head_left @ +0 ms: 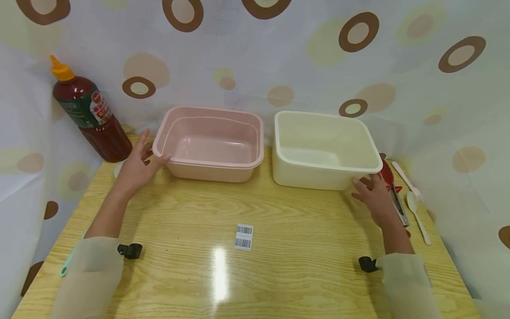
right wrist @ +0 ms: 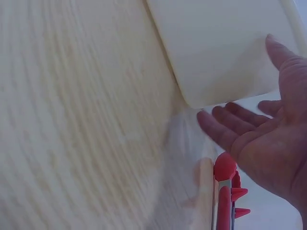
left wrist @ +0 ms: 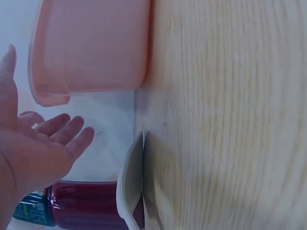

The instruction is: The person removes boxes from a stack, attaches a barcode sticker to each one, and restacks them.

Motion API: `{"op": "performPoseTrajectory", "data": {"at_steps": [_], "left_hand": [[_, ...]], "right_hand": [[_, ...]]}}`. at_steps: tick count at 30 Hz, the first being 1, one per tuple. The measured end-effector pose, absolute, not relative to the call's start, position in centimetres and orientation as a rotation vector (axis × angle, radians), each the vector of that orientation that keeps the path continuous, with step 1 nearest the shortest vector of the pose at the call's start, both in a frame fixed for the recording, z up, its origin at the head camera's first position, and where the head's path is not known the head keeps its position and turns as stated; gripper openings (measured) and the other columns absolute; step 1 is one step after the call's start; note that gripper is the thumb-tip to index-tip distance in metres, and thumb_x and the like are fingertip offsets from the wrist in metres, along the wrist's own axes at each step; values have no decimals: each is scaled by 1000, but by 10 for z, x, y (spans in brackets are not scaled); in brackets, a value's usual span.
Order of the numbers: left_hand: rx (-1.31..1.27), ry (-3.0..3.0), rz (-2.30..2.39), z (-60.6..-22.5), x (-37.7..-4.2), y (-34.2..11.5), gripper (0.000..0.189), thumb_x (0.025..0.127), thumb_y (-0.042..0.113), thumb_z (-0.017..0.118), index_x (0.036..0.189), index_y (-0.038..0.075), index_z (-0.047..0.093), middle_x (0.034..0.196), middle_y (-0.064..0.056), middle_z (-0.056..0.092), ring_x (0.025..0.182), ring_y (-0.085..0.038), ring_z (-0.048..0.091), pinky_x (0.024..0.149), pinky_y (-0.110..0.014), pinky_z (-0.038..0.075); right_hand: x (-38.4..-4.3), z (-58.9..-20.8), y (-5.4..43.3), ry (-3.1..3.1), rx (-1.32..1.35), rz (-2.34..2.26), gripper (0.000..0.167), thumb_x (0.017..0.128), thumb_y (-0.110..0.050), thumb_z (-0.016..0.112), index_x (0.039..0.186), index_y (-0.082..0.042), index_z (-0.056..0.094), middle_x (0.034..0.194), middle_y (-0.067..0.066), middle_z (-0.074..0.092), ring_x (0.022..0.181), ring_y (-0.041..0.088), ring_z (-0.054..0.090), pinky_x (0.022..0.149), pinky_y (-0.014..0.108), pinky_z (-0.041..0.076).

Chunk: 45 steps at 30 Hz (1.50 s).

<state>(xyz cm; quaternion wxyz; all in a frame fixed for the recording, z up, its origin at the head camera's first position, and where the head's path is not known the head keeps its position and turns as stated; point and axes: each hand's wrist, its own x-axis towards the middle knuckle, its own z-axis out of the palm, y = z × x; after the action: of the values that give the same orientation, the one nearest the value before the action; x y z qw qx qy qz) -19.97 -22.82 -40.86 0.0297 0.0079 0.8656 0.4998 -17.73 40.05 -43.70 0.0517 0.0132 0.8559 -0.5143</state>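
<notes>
Pink plastic is nearest the left hand [head_left: 140,166]: a tub [head_left: 209,153] stands just inward of its fingers. That hand is spread wide with nothing in it; the head view makes the thumb seem to overlap the rim, while the left wrist view shows a gap between the other fingertips and the tub's wall. The right hand [head_left: 372,195] is likewise splayed and holds nothing, beside the outer end of a cream tub [head_left: 326,155]; whether its thumb or fingertips touch the wall, I cannot tell.

A pale dish [left wrist: 125,182], mostly hidden by the left hand from above, shows its curved edge in the left wrist view. The right wrist view shows red-tipped tongs [right wrist: 225,191] past the right hand; from above, that hand and forearm cover part of them.

Nearer the body, between the forearms, lies a barcode label [head_left: 244,236], and a teal handle [head_left: 67,268] pokes from under the left sleeve. Outward of the right hand are a cream spoon [head_left: 418,217] and a pink fork [head_left: 406,180]. Behind the left hand, against the patterned cloth [head_left: 255,57], stands a red sauce bottle [head_left: 93,117].
</notes>
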Motion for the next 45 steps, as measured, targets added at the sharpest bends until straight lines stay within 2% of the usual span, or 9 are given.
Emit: {"op": "performPoseTrajectory", "data": {"at_steps": [3, 6, 9, 13, 19, 23, 26, 34, 45], "left_hand": [[12, 2745, 1477, -406, -193, -226, 103, 94, 54, 66, 162, 36, -8, 170, -13, 16, 155, -44, 18, 120, -69, 19], [3, 2830, 1414, -404, -187, -223, 107, 90, 57, 69, 163, 36, -7, 172, -10, 6, 156, -45, 10, 117, -74, 15], [26, 2901, 1404, -402, -181, -219, 110, 88, 54, 72, 163, 33, -5, 172, -10, 2, 157, -43, 6, 117, -75, 15], [121, 2981, 1445, -400, -172, -210, 112, 84, 48, 79, 164, 34, 2, 172, -9, 8, 158, -39, 10, 117, -74, 17], [495, 3111, 1458, -398, -149, -186, 103, 81, 48, 84, 162, 28, 25, 167, -7, 30, 153, -36, 29, 115, -68, 31], [800, 3108, 1312, -398, -139, -167, 100, 81, 59, 79, 161, 24, 30, 165, -6, 34, 150, -34, 36, 114, -62, 36], [959, 3056, 1145, -399, -135, -152, 104, 80, 56, 81, 162, 23, 28, 166, -5, 33, 149, -33, 38, 114, -59, 38], [1030, 2924, 893, -416, -134, -128, 111, 76, 58, 83, 163, 23, 23, 166, -7, 32, 149, -34, 36, 121, -58, 28], [1017, 2797, 726, -426, -130, -103, 99, 80, 64, 76, 158, 17, 36, 161, -8, 42, 148, -32, 41, 121, -56, 30]], "right_hand": [[-174, -439, 400, 2567, 54, -1434, 77, 107, -43, 46, 165, -21, -1, 163, 26, 26, 143, 46, 40, 92, 26, 58], [-169, -439, 398, 2541, 91, -1342, 81, 107, -47, 43, 163, -9, -2, 162, 31, 26, 139, 49, 45, 104, 42, 53], [-162, -437, 395, 2569, 123, -1235, 84, 106, -54, 42, 163, -4, 5, 162, 29, 27, 133, 48, 51, 112, 57, 41], [-152, -434, 391, 2652, 50, -1060, 80, 105, -57, 41, 161, -3, 22, 159, 28, 35, 127, 48, 58, 109, 66, 39], [-140, -425, 366, 2676, -122, -1009, 73, 105, -51, 48, 158, -4, 32, 158, 23, 41, 141, 47, 44, 109, 65, 39], [-139, -423, 346, 2676, -204, -1000, 69, 104, -48, 53, 157, -8, 37, 156, 20, 46, 140, 45, 46, 107, 62, 44], [-140, -424, 329, 2672, -269, -991, 67, 103, -47, 56, 156, -10, 40, 156, 18, 46, 138, 45, 49, 105, 59, 48], [-135, -430, 283, 2629, -373, -1056, 62, 99, -45, 63, 151, -15, 49, 154, 12, 51, 130, 44, 57, 98, 52, 55], [-120, -445, 238, 2580, -544, -1030, 58, 95, -41, 70, 146, -15, 56, 147, 9, 59, 134, 31, 57, 106, 51, 49]]}}
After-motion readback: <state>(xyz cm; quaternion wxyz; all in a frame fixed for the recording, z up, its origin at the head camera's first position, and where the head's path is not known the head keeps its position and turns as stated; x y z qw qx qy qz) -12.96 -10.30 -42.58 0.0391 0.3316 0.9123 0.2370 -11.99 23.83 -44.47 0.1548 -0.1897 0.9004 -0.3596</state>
